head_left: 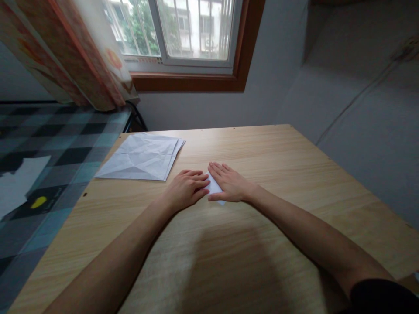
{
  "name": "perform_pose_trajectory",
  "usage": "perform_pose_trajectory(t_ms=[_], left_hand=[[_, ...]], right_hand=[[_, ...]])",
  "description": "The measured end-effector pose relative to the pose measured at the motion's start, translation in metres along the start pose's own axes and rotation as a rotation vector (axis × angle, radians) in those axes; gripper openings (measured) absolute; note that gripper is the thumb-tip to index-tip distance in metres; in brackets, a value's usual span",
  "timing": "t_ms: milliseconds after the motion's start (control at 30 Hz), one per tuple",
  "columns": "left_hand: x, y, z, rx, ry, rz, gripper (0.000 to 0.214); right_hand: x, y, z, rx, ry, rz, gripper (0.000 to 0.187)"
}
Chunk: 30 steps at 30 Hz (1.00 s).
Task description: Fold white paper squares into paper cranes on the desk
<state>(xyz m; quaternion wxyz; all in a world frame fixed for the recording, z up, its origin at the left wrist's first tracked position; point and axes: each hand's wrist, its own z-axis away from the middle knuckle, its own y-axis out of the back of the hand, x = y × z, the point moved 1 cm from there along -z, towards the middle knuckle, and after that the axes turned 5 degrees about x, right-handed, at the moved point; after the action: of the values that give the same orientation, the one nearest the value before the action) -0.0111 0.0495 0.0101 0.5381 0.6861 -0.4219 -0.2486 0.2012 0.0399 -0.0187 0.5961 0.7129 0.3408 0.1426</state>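
A small folded piece of white paper (213, 185) lies on the wooden table, partly covered by both hands. My left hand (189, 187) rests on its left edge, palm down with the fingers stretched out. From the other side, my right hand (229, 182) presses flat on the paper, its fingers extended and the thumb lying across the lower part. A pale corner of the paper shows below the right thumb. How the paper is folded under the hands is hidden.
A stack of creased white sheets (140, 157) lies at the table's far left. The wooden table (248, 261) meets a checked cloth (65, 192) on the left, with a torn white paper (24, 179) on it. A curtain (88, 56) hangs beside the window (196, 30).
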Motion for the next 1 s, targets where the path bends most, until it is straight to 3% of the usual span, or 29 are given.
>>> perform_pose_trajectory(t_ms=[433, 567, 667, 733, 867, 1000], left_hand=[[0.0, 0.002, 0.005, -0.003, 0.041, 0.056, 0.035], [0.004, 0.001, 0.004, 0.021, 0.027, 0.045, 0.034], [0.009, -0.001, 0.002, 0.048, -0.001, 0.0, 0.032], [0.014, -0.002, 0.001, 0.062, -0.021, -0.034, 0.03], [0.023, -0.003, -0.002, 0.058, -0.046, -0.085, 0.03], [0.027, 0.0, -0.001, 0.059, -0.071, -0.094, 0.031]], right_hand=[[0.021, 0.015, 0.047, -0.01, -0.118, 0.055, 0.085], [0.021, 0.019, 0.059, 0.14, -0.169, 0.053, 0.073], [0.011, 0.025, 0.064, 0.308, -0.12, 0.028, 0.063], [0.0, 0.026, 0.064, 0.353, -0.058, -0.005, 0.055], [-0.017, 0.024, 0.058, 0.268, 0.037, -0.013, 0.037], [-0.015, 0.022, 0.057, 0.255, 0.026, -0.03, 0.024]])
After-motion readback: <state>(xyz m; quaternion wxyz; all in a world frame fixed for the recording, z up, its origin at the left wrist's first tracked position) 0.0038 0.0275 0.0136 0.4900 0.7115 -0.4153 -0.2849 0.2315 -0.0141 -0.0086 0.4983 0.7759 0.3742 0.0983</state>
